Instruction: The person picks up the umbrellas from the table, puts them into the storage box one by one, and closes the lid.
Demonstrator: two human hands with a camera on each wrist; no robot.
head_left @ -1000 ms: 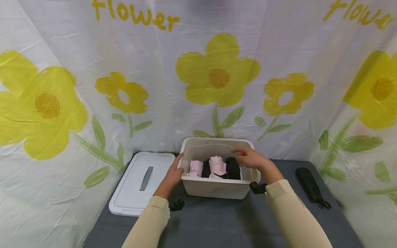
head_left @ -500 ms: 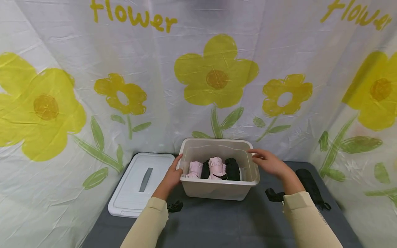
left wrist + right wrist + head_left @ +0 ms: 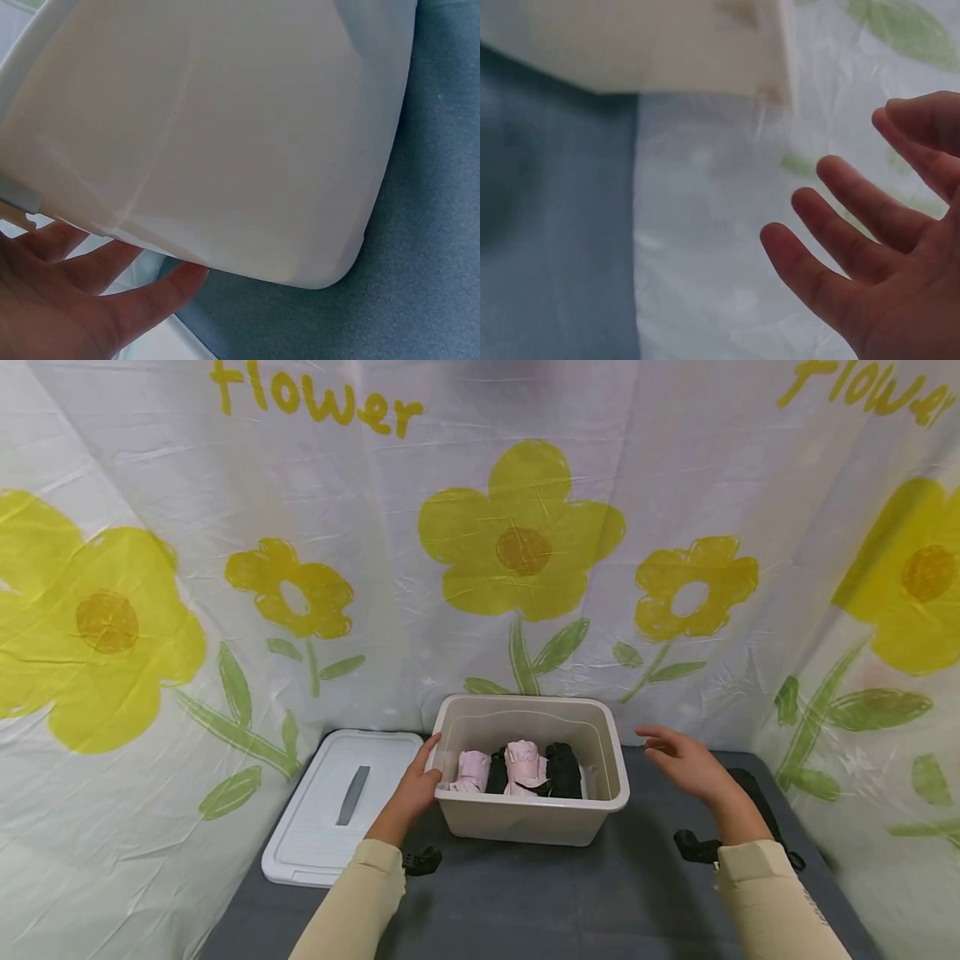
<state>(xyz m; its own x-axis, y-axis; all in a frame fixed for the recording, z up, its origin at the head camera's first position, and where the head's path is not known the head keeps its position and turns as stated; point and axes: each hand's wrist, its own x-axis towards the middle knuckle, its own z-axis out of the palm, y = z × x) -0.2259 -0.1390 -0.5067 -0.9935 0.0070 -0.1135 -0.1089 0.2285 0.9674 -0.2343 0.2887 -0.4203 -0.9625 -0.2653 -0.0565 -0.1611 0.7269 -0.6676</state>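
A beige storage box (image 3: 517,818) stands on the dark grey table against the wall, its top uncovered. Inside, pink folded umbrellas (image 3: 522,764) and black folded umbrellas (image 3: 563,768) are packed side by side. My left hand (image 3: 408,793) holds the box at its left side, thumb at the rim near the front corner. In the left wrist view its fingers (image 3: 154,304) lie along the box's edge. My right hand (image 3: 686,764) is in the air to the right of the box, apart from it, its fingers spread and holding nothing in the right wrist view.
A white lid (image 3: 315,810) with a grey handle lies left of the box. Another black folded umbrella (image 3: 757,789) lies at the table's right side, partly behind my right forearm. A curtain (image 3: 390,635) with yellow flowers hangs behind and around the table (image 3: 517,902).
My right hand has moved from over the umbrellas in the box, past its right rim, out to the right. My left hand has stayed at the box's left side.
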